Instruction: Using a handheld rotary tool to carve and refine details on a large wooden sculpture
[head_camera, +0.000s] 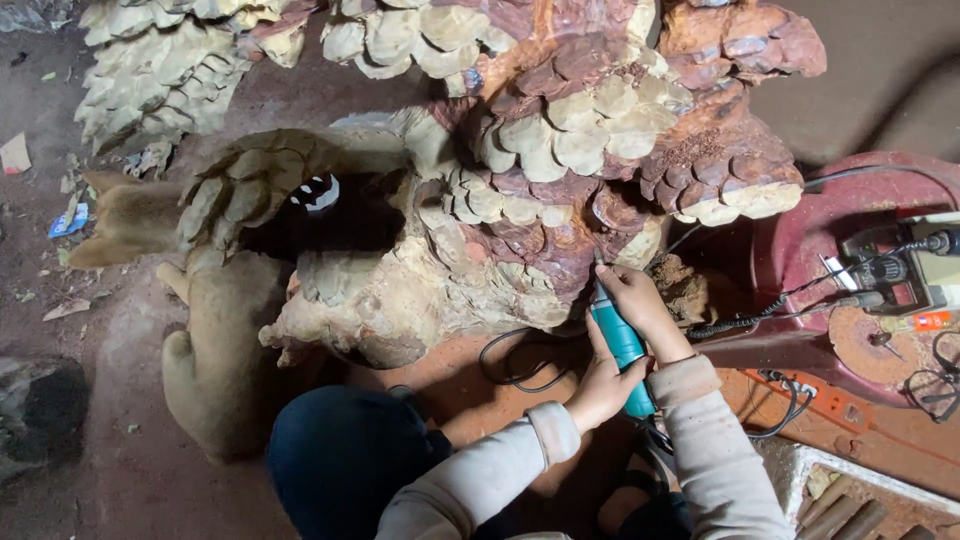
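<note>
Both hands grip a teal power carving tool (622, 345): right hand (640, 305) wraps the front near the tip, left hand (600, 385) closes around the rear. Tip touches the big wood carving (560, 190) at its lower edge. Black cord (520, 365) loops on the floor just beside it.

dusty floor (120, 380), wood carving (480, 200), black cable (520, 365)

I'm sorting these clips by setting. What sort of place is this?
Probably a woodcarving workshop. A large carved wooden sculpture with scale-like layers fills the view, both hands grip a teal handheld power tool against it, and cables and an orange power strip lie on the dusty reddish floor.
</note>
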